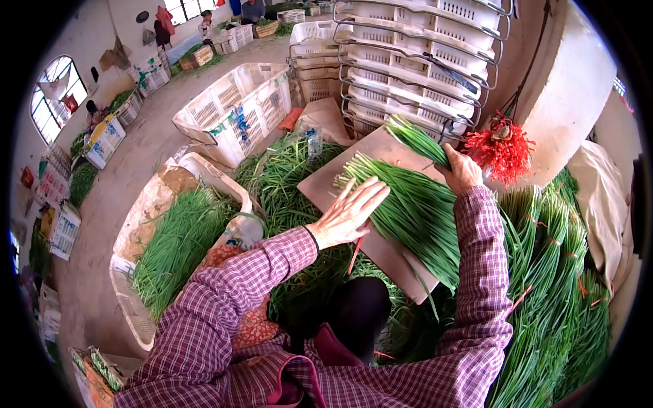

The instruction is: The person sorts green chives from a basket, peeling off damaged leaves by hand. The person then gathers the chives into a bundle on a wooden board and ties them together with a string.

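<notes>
A thick bundle of green stalks [415, 211] lies slantwise on a flat board [320, 187], its pale ends at the upper left. My left hand [350, 212] rests against the bundle's pale ends, fingers stretched out and apart, holding nothing. A red strip [356, 254] hangs by the left palm. Farther up the board, my right hand [462, 170] has its fingers closed round a smaller bunch of stalks [418, 138], whose pale ends point to the upper left.
Loose greens fill a crate [126, 272] at the left and lie around the board. Behind stand an empty crate [231, 109] and stacked white crates [415, 61]. Red ties [500, 149] hang at the right above tied bundles [544, 272]. Several people sit in the background.
</notes>
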Available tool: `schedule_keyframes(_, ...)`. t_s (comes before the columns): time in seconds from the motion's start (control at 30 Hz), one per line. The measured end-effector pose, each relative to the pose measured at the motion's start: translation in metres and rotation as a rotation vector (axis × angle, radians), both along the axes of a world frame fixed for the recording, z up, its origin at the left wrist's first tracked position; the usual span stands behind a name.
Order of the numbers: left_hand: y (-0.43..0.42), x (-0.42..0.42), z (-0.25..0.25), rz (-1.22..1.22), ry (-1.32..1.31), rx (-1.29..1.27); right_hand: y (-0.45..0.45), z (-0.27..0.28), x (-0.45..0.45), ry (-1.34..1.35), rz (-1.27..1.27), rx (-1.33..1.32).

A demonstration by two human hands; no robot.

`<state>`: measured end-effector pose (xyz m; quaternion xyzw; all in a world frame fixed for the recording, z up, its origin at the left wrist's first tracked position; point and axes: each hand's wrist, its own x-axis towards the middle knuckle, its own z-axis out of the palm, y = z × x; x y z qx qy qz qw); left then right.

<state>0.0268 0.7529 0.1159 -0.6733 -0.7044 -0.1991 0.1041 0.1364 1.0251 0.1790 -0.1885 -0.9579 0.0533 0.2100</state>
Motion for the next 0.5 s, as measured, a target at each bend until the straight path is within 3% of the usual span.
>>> schedule_keyframes(0.2,0.038,-0.026,-0.012,-0.033,0.215,-0.053,0.016,-0.044,-0.066,-0.205,0.121,-0.213)
schedule_keyframes(0.33,0.055,-0.04,-0.011,-0.057,0.215,-0.075,0.018,-0.061,-0.078,-0.394,0.254,-0.421)
schedule_keyframes(0.47,0.067,-0.05,-0.005,-0.033,0.275,-0.081,0.013,-0.069,-0.075,-0.431,0.337,-0.538)
schedule_keyframes(0.5,0.07,-0.053,-0.003,-0.018,0.254,-0.079,0.009,-0.072,-0.077,-0.461,0.338,-0.444)
